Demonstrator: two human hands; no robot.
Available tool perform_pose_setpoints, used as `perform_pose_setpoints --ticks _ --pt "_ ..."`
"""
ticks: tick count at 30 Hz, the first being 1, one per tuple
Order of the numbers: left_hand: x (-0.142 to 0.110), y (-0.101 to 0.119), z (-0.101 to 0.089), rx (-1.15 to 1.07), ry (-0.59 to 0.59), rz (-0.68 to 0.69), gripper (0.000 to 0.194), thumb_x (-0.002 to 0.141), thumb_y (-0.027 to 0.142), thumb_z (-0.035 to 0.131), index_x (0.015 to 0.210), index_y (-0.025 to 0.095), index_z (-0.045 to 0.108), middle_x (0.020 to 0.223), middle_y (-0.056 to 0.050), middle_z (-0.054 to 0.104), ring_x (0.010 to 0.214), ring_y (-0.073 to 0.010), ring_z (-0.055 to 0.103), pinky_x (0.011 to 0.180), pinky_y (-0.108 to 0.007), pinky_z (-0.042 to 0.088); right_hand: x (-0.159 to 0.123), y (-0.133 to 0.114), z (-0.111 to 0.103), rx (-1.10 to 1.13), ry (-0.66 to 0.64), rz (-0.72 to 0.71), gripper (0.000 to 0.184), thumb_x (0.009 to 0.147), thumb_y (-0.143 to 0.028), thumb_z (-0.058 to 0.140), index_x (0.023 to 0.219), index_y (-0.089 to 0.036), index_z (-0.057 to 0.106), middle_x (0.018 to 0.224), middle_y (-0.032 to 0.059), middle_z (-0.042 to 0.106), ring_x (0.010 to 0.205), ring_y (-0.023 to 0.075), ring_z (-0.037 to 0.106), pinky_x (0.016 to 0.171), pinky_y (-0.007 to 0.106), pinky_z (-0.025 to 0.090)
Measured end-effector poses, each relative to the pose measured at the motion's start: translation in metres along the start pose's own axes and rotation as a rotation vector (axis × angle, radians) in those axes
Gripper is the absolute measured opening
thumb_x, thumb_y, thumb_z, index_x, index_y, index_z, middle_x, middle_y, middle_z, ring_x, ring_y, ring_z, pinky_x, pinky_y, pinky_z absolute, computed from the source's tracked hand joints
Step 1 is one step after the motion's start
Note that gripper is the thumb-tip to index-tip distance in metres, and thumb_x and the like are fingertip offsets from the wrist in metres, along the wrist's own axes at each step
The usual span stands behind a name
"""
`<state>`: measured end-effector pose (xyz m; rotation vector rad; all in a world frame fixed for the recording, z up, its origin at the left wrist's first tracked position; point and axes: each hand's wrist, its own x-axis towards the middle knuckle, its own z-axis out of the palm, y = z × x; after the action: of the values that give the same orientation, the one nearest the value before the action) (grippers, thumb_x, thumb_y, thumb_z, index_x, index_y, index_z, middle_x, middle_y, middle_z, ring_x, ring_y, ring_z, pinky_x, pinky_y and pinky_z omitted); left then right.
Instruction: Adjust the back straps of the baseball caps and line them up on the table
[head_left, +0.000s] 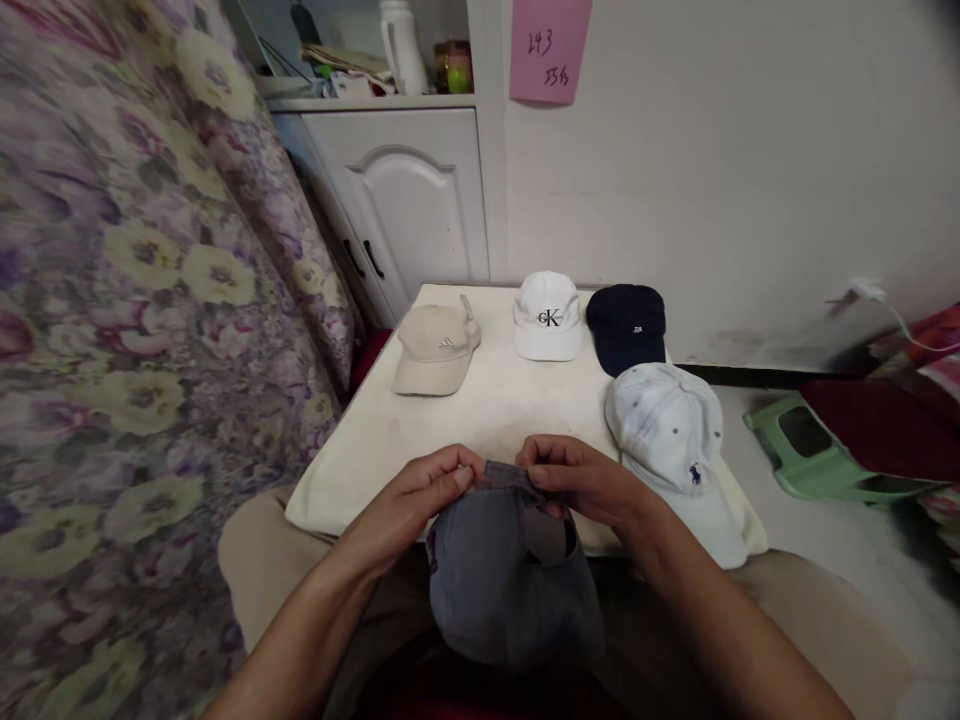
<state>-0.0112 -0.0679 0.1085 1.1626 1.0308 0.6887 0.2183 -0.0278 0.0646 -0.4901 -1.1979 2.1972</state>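
A dark grey baseball cap [487, 580] hangs over my lap at the table's near edge, its back opening turned up and toward the right. With thumb and fingers, my left hand [439, 485] pinches the cap near the left end of its back strap [506, 474]. My right hand [570, 475] grips the strap's right end. Both hands are closed. Closest to my right forearm lies a pale blue cap [667, 430] with a small dark horse-and-rider emblem. The grey cap's brim is out of sight.
On the cream-covered table [517, 405] sit a beige cap [435, 350], a white cap [547, 315] with CK lettering and a navy cap [628, 325]. A floral curtain [150, 350] hangs at left. A green stool [799, 455] stands at right, a white cabinet [412, 200] behind.
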Motion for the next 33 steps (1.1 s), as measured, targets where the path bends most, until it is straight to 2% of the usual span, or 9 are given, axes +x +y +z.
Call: perform_pose_setpoints --ticks 6,12,17,21,28,31,33 --pt "-0.001 -0.002 -0.004 0.039 0.013 0.024 0.025 0.093 0.041 0.056 0.094 0.017 0.063 0.084 0.0 0.058 0.074 -0.0129 0.047 0.065 -0.024 0.032 0.0 -0.001 0.002 -0.004 0.005 -0.011 0.028 0.08 -0.037 0.076 0.081 -0.014 0.06 0.068 -0.002 0.058 0.054 0.0085 0.056 0.05 0.018 0.044" --pt "-0.004 0.001 -0.008 0.058 0.048 0.007 0.027 0.092 0.042 0.057 0.096 0.016 0.063 0.08 0.0 0.058 0.069 -0.0118 0.047 0.063 -0.024 0.032 -0.001 -0.003 0.004 0.012 0.019 -0.005 0.032 0.079 -0.04 0.078 0.081 -0.014 0.059 0.066 -0.0032 0.055 0.05 0.0059 0.047 0.045 0.017 0.036" --pt "-0.005 0.0 -0.01 0.043 0.023 0.015 0.026 0.092 0.041 0.057 0.095 0.016 0.063 0.081 -0.001 0.059 0.069 -0.012 0.049 0.064 -0.024 0.034 0.0 -0.002 0.003 0.01 0.05 -0.024 0.031 0.079 -0.04 0.077 0.081 -0.015 0.059 0.072 -0.0016 0.056 0.053 0.0063 0.048 0.045 0.017 0.033" --pt "-0.003 0.001 -0.003 0.121 -0.056 0.061 0.024 0.094 0.038 0.056 0.096 0.017 0.066 0.084 0.0 0.059 0.071 -0.012 0.047 0.064 -0.023 0.034 0.0 0.002 0.004 -0.048 0.046 -0.042 0.027 0.082 -0.038 0.075 0.082 -0.015 0.06 0.068 -0.0029 0.054 0.053 0.007 0.045 0.048 0.019 0.032" --pt "0.006 -0.003 0.015 0.062 -0.144 0.068 0.018 0.089 0.034 0.062 0.097 0.019 0.069 0.092 -0.002 0.065 0.081 -0.0152 0.055 0.071 -0.025 0.04 0.001 0.001 0.005 -0.186 0.058 -0.138 0.024 0.082 -0.035 0.074 0.081 -0.013 0.064 0.074 -0.0003 0.056 0.068 0.0108 0.048 0.063 0.023 0.036" --pt "0.008 -0.005 0.02 0.059 -0.179 0.07 0.018 0.083 0.032 0.068 0.094 0.018 0.071 0.09 -0.002 0.067 0.081 -0.0164 0.057 0.073 -0.026 0.041 0.001 0.001 0.005 -0.236 0.045 -0.148 0.023 0.082 -0.034 0.074 0.081 -0.013 0.065 0.071 -0.0013 0.056 0.064 0.0099 0.047 0.059 0.023 0.035" --pt "0.008 -0.006 0.023 0.038 -0.162 0.043 0.018 0.08 0.032 0.07 0.09 0.017 0.072 0.087 -0.002 0.067 0.078 -0.0156 0.056 0.07 -0.025 0.041 0.001 0.003 0.005 -0.216 0.043 -0.145 0.021 0.082 -0.032 0.074 0.081 -0.013 0.065 0.066 -0.0032 0.055 0.056 0.0076 0.045 0.052 0.021 0.033"
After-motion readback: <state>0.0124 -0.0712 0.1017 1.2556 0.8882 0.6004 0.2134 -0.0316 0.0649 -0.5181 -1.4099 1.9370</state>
